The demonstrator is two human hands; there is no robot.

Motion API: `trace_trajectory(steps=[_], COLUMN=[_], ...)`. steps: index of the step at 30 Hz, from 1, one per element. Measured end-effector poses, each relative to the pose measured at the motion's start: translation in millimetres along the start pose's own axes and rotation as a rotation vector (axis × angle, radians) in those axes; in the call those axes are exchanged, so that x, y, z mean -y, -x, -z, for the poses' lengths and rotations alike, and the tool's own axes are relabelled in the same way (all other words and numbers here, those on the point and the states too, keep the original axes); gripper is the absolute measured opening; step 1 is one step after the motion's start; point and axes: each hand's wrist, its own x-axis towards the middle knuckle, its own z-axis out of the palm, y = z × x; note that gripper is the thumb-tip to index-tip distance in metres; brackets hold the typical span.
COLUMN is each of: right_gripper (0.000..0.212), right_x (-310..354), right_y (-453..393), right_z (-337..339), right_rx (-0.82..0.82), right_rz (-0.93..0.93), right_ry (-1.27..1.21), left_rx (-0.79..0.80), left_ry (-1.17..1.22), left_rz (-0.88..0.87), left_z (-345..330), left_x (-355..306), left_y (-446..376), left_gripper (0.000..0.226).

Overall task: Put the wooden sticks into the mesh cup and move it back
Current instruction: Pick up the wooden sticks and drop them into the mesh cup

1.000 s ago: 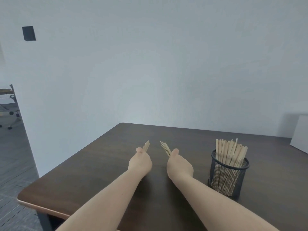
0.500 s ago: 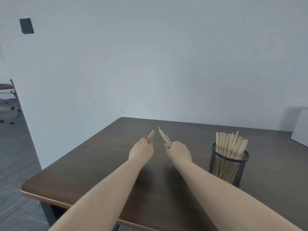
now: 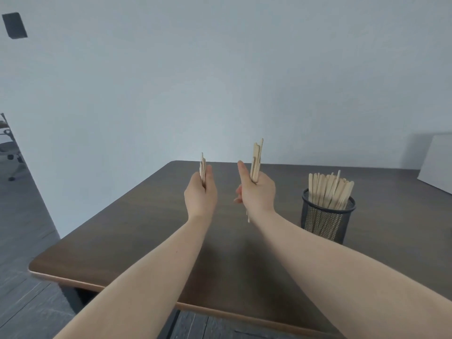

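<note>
Table (image 3: 146,228) first: dark top, rounded near-left corner, otherwise bare on its left half. Against the wall at the far-right edge I note a white box (image 3: 435,162). Cup (image 3: 327,216), black mesh, stands upright on the right half of the table, already well stocked with sticks (image 3: 327,187) leaning slightly right inside it. My right hand (image 3: 256,192) is raised over the middle of the table, clenched around a bundle (image 3: 256,162) held near upright, one lower end showing below the fist. My left hand (image 3: 200,194) is likewise clenched on a thinner bundle (image 3: 202,171), also upright. Finding: the cup lies to the right of both hands, and the right hand is the nearer. Both bundles run roughly parallel to the cup's axis, so I judge a sideways carry and straight lowering suffices, right hand first.
</note>
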Motion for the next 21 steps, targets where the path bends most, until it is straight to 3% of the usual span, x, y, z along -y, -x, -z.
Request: trace_trajectory(steps=[12,21], right_gripper=[0.042,0.055], right_x=[-31,-10], right_y=[1,-9], right_z=[18,21], right_rx=[0.013,0.0], right_rz=[0.053,0.197], right_ry=[0.032,0.189], left_rx=[0.017,0.135], left_ry=[-0.119,-0.114], left_rz=[-0.021,0.023], left_z=[-7,-17], left_x=[6,-8], left_y=[14,6], left_gripper=[0.049,0.05])
